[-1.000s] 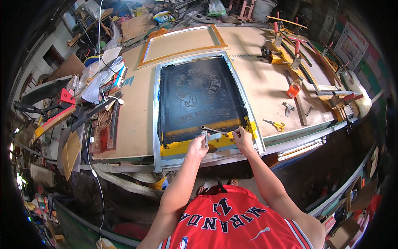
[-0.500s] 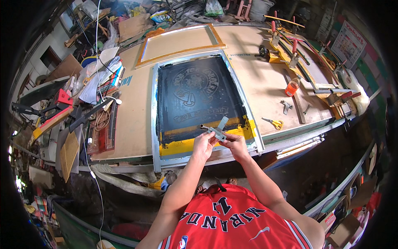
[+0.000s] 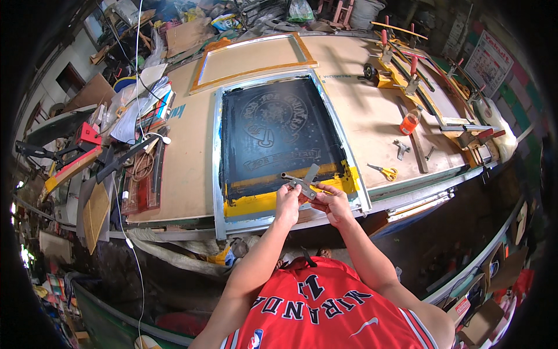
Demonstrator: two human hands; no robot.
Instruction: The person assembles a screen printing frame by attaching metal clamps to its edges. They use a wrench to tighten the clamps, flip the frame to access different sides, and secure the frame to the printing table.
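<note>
A grey metal hinge clamp [image 3: 303,187] with crossing arms is between my two hands, above the near end of a screen printing frame. My left hand [image 3: 287,205] pinches its left side, thumb on top. My right hand [image 3: 333,207] grips the lower right end with thumb and fingers. Under them lies the screen printing frame [image 3: 217,174], with a metal border, dark mesh bearing a faint round design and lettering, and yellow tape along its near edge. A similar metal clamp [image 3: 401,149] rests on the table to the right.
On the right of the table [image 3: 186,174] lie yellow-handled scissors [image 3: 385,172], an orange bottle [image 3: 410,122] and a press with clamps [image 3: 412,78]. A wooden frame [image 3: 254,74] lies beyond the screen. Tools and papers crowd the left, beside a hanging white cord [image 3: 137,273].
The clamp has turned slightly in my hands, its lower end tipping downward. My right hand has shifted a little to the right and its fingers have loosened slightly.
</note>
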